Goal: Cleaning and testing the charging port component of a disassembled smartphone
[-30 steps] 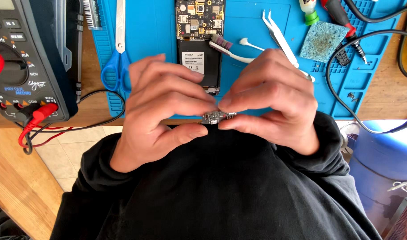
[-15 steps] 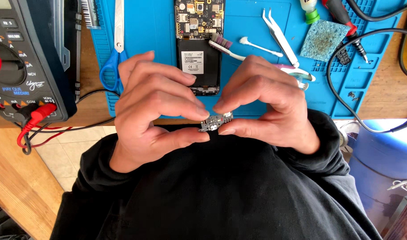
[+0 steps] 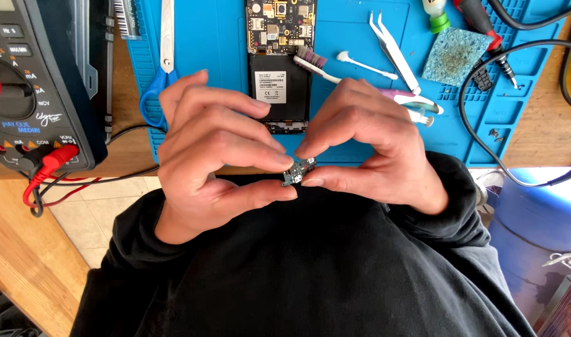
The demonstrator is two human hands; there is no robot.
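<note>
- between your fingertips sits a small circuit board (image 3: 298, 171), matt green with shiny metal bits.
- your mat (image 3: 217, 75) looks like smooth matt blue rubber.
- your tweezers (image 3: 394, 50) are bright bare metal.
- your sponge (image 3: 455, 57) is rough and porous.
- your bench (image 3: 23, 249) is satin wood.
- your sleeves (image 3: 460, 206) are matt black cloth.

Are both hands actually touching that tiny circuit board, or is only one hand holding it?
Touching. The head view shows the left hand and right hand both pinching the small circuit board between fingertips, with no gap visible.
</note>
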